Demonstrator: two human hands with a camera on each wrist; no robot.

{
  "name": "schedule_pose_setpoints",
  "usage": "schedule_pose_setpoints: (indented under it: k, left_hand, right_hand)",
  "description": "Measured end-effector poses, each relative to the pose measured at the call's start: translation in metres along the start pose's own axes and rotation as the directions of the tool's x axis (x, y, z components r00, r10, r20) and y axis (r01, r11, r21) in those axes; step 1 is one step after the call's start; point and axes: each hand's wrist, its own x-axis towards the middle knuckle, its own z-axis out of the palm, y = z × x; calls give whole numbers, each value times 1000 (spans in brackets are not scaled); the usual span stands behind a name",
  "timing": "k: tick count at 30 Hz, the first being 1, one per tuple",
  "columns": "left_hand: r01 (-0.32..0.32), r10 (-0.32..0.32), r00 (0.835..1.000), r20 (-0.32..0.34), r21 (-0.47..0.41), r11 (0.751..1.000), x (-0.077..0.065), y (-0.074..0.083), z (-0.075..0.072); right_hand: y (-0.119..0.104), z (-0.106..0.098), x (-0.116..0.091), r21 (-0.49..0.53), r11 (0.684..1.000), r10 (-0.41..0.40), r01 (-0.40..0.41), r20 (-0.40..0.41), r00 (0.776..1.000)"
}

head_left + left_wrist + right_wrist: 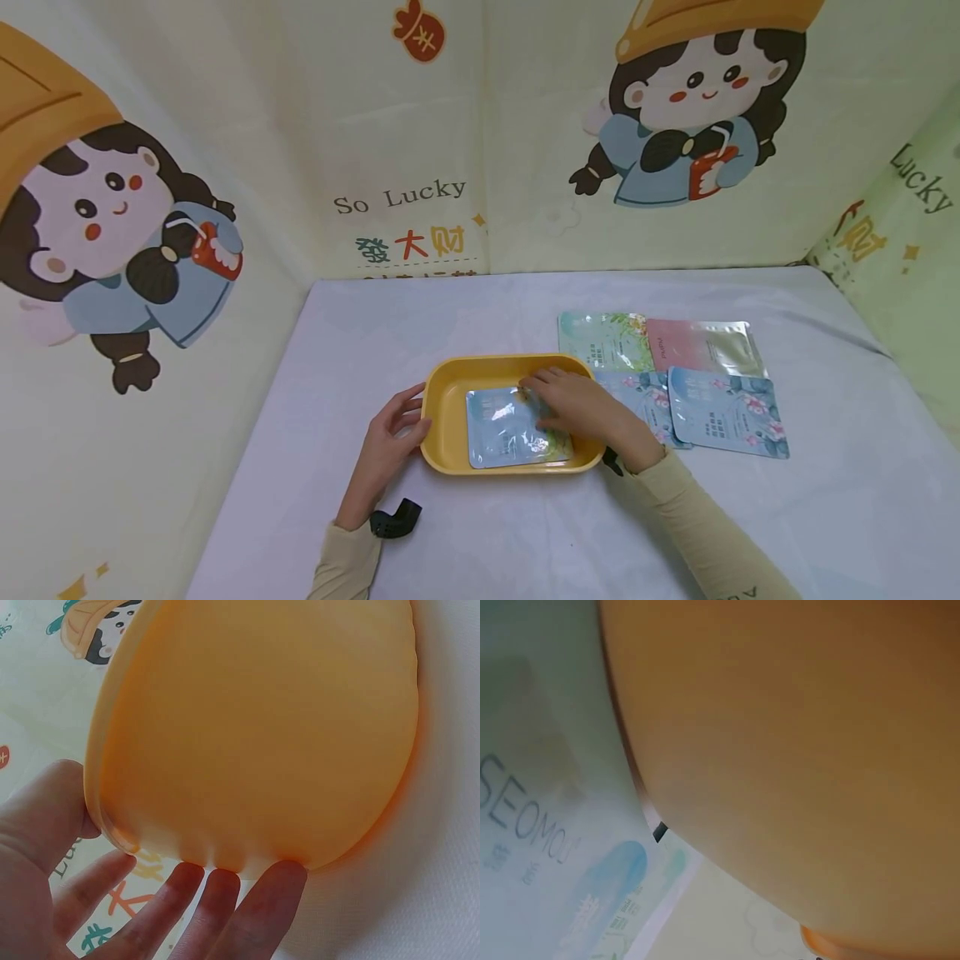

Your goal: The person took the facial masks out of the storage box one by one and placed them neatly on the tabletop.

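Observation:
My left hand (392, 437) holds the left end of a yellow tray (444, 408). In the left wrist view the thumb (45, 814) is at the rim and the fingertips touch the outer wall. My right hand (573, 404) reaches in from the right, bent over a light-blue sachet (502, 433) lying in the tray. Its fingertips touch the sachet's upper right part; whether they pinch it is hidden. The right wrist view shows mostly the tray's outer wall (780, 750), with no fingers visible.
Right of the tray lie a green sachet (600, 340), a pink-and-silver sachet (701, 346) and two blue flowered ones, the right one (727, 412) overlapping its neighbour (645, 400). A white cloth (375, 325) covers the table. A printed curtain (525, 233) hangs behind.

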Motion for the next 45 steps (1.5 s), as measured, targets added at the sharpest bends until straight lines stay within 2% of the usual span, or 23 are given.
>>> schedule_pose_setpoints:
  k: [10,18,22,38,45]
  left_hand:
    - [-3,3,1000,5,-1,1000,0,-1,0]
    - [-3,3,1000,-4,-4,1000,-1,-1,1]
    - [-11,11,1000,-3,0,1000,-1,-2,1]
    - [-11,11,1000,-2,17,1000,1,-2,1]
    - [-20,20,1000,6,7,1000,-1,0,0]
  right_hand:
    - [-3,-1,-1,60,998,-27,30,-45,999]
    - [-4,-2,-1,71,996,51,-51,0,999]
    - [-3,-2,0,81,994,66,-66,12,998]
    - [2,-4,0,163,987,-2,12,-60,998]
    - [5,-14,-5,292,955,-27,42,-54,998]
